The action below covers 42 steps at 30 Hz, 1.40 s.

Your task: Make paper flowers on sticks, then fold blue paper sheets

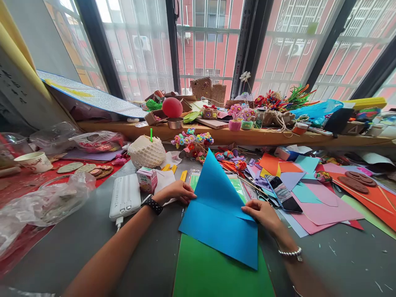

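Note:
A sheet of blue paper (221,231) is held above the green sheet (216,268) on the grey table. Its upper part rises to a point, and a crease runs across its middle. At its left edge my left hand (179,192) pinches the paper between thumb and fingers; a dark watch is on that wrist. My right hand (262,212) pinches the opposite edge beside a small slit or overlapping flap. A beaded bracelet circles the right wrist. Part of a clear packet (194,177) shows behind the blue sheet.
Left of my arms are a white power bank (125,197), a small pink carton (147,179) and a coconut with a green straw (147,152). To the right lie a phone (283,194), scissors (262,198) and pink paper (328,202). Crafts crowd the windowsill (216,135).

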Each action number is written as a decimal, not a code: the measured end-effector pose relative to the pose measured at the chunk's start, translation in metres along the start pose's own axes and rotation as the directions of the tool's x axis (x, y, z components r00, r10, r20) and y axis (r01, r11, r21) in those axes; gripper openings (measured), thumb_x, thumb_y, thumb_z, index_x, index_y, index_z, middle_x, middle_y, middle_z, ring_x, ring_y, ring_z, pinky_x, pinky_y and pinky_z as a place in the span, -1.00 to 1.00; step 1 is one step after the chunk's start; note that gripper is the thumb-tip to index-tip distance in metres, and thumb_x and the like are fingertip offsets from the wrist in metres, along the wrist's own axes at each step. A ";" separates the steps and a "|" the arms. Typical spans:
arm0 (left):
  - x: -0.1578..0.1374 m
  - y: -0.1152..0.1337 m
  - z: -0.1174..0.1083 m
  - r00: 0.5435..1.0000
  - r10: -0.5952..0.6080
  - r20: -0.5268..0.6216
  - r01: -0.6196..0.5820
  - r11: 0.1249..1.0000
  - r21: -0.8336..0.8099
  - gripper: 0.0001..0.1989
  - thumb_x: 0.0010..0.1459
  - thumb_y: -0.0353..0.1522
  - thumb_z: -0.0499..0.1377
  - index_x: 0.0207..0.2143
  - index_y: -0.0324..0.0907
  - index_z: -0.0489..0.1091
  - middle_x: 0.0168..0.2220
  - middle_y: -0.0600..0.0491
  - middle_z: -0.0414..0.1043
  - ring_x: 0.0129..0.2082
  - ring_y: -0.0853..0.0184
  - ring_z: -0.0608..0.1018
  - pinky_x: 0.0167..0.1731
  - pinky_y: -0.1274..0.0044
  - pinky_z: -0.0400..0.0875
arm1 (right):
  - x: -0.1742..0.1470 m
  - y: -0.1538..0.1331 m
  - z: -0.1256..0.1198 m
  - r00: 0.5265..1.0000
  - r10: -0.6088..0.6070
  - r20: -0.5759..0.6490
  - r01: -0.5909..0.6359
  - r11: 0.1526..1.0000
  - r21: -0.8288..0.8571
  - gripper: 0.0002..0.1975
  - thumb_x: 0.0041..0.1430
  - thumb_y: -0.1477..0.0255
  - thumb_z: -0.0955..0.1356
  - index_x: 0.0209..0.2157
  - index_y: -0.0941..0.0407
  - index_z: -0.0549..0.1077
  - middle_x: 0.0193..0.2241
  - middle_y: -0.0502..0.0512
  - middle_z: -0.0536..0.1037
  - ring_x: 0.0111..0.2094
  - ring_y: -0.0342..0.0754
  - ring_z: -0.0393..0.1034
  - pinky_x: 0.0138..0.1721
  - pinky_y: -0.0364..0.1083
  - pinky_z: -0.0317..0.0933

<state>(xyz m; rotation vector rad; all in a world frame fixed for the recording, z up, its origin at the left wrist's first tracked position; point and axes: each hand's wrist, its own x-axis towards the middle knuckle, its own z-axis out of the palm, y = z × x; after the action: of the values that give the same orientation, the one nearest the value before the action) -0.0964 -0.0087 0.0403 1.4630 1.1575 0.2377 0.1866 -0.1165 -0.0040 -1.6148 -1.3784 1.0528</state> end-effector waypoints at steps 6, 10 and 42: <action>0.000 -0.002 -0.004 0.999 -0.038 0.023 0.037 0.999 0.030 -0.61 -0.50 -0.20 0.35 -0.64 -0.29 0.34 -0.67 0.13 0.33 -0.58 0.42 0.41 -0.51 0.59 0.33 | 0.000 0.001 0.003 0.975 -0.220 -0.004 0.214 0.955 -0.206 -0.72 -0.09 0.24 0.35 -0.36 0.15 0.40 -0.44 0.09 0.49 -0.39 -0.03 0.37 -0.38 -0.10 0.24; -0.002 0.000 -0.005 0.999 -0.034 0.021 0.033 0.997 0.070 -0.60 -0.51 -0.19 0.35 -0.65 -0.28 0.33 -0.68 0.14 0.32 -0.57 0.41 0.41 -0.49 0.57 0.34 | 0.001 0.000 0.007 0.880 -0.465 0.101 0.464 0.794 -0.392 -0.69 -0.01 0.27 0.32 -0.21 0.10 0.41 -0.16 0.14 0.43 -0.10 0.04 0.26 -0.09 -0.01 0.17; 0.001 0.003 0.000 0.981 0.035 -0.191 0.004 0.980 0.201 -0.57 -0.39 -0.35 0.27 -0.48 -0.18 0.07 -0.67 0.23 0.27 -0.62 0.40 0.41 -0.66 0.61 0.29 | -0.008 0.016 0.012 0.790 -0.430 0.438 0.614 0.556 -0.560 -0.58 0.15 0.19 0.16 0.06 -0.14 0.12 0.10 -0.08 0.12 0.17 0.11 -0.21 0.10 0.25 -0.27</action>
<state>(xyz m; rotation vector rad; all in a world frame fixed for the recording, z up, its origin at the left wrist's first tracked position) -0.0942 -0.0071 0.0424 1.6546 1.3587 0.2861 0.1810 -0.1266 -0.0225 -1.3625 -2.4555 0.3738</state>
